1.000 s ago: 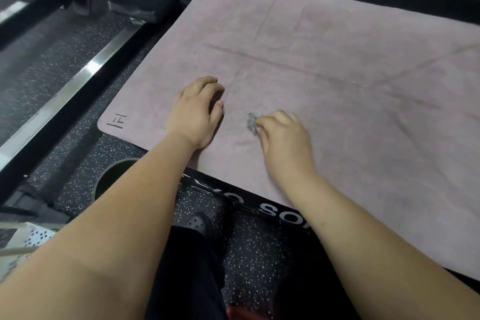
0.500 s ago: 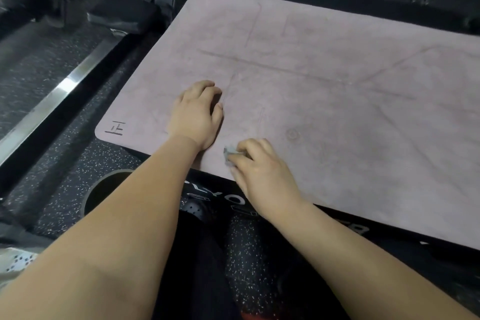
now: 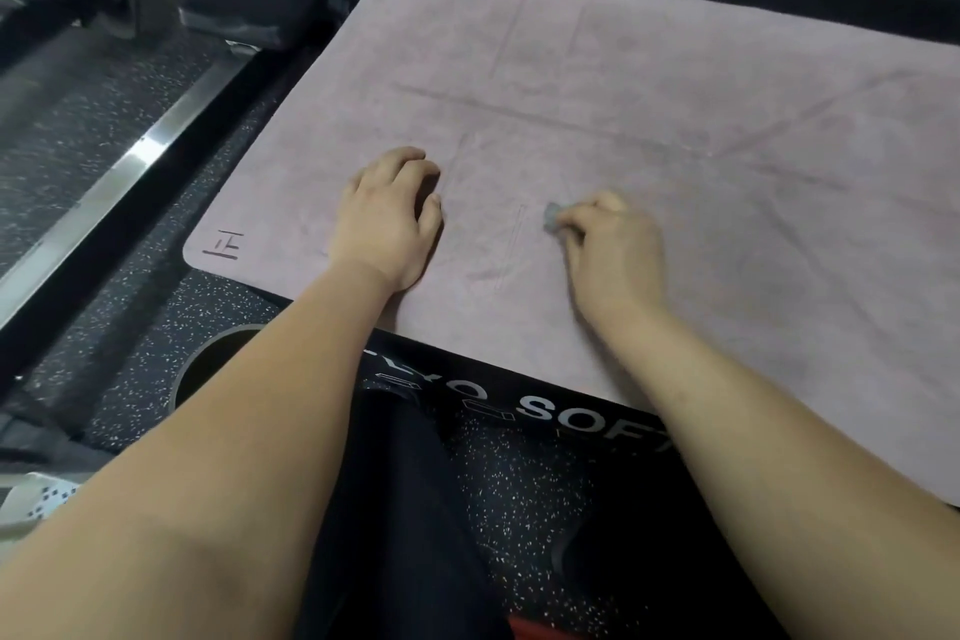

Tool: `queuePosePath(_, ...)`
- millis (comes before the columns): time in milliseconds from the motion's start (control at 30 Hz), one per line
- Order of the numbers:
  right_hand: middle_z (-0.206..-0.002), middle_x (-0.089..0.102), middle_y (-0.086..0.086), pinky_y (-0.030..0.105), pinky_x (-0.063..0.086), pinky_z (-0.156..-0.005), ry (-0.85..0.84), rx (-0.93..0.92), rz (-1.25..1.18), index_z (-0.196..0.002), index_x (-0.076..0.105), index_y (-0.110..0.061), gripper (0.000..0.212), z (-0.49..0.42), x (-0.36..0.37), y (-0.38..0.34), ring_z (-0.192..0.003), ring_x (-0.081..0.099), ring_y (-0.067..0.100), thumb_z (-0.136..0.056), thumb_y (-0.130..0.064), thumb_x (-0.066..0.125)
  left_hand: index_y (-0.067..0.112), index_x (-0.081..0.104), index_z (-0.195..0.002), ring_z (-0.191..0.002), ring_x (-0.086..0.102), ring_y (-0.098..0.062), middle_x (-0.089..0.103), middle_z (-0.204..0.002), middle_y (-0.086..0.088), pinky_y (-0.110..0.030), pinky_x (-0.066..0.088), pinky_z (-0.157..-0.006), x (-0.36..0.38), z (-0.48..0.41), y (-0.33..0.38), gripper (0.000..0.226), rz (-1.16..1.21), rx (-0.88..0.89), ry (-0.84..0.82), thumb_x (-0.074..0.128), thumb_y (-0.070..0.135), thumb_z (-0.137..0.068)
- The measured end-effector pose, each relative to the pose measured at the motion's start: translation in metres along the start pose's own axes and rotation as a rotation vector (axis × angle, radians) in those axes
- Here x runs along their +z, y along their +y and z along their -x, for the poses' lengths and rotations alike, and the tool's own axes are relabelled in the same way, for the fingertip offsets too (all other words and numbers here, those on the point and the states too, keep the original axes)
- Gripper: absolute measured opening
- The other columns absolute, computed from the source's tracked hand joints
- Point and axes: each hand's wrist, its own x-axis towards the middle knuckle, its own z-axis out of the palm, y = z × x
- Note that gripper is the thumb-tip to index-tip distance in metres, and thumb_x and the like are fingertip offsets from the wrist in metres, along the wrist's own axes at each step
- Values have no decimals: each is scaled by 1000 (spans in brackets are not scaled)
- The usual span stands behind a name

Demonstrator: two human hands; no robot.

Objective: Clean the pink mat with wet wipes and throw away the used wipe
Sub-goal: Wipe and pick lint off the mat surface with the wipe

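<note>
The pink mat (image 3: 701, 130) lies spread over a black padded box and fills the upper right of the view. My left hand (image 3: 387, 218) rests on the mat near its front left corner, fingers bent and holding nothing. My right hand (image 3: 613, 250) is a little to the right, also on the mat, and grips a small crumpled grey wet wipe (image 3: 551, 215). Only a bit of the wipe sticks out past my fingers and touches the mat.
A round dark bin (image 3: 208, 369) stands on the speckled floor under my left forearm. A metal rail (image 3: 104, 203) and black gym equipment (image 3: 249, 16) run along the left. The box's black front edge (image 3: 545, 405) bears white lettering. My knees are below.
My right hand with the wipe has moved from the mat's front edge away from me and to the right. My left hand has stayed in place.
</note>
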Motion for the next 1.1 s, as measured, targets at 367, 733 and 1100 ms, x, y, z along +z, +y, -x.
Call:
queuePosePath(367,-102,59,-4,33,48,-71,-316,-478,-177,-120,70,-23,31,88,-4,-44,-101,51,15,-102,-37,48,16,66,-123,-125,56,-31,60,-137,-5,-44,38,-106,-7,3,20,32,-196,66,7,51,21,-95)
queuePosePath(733,-93,70,6,35,51,-73,-6,-106,56,-100,80,-19,15,-27,-30,63,-87,66,34,-88,-13,74,22,64,-131,-132,52,-26,55,-145,2,-45,40,-109,14,14,52,36,17,56,-4,51,26,-98)
queuePosePath(1100,-99,64,-2,33,50,-68,-260,-403,-112,-112,75,-18,21,95,-19,-30,-95,55,21,-91,-19,74,25,65,-126,-130,53,-22,56,-141,5,-42,39,-106,17,16,53,33,17,49,38,51,28,-96)
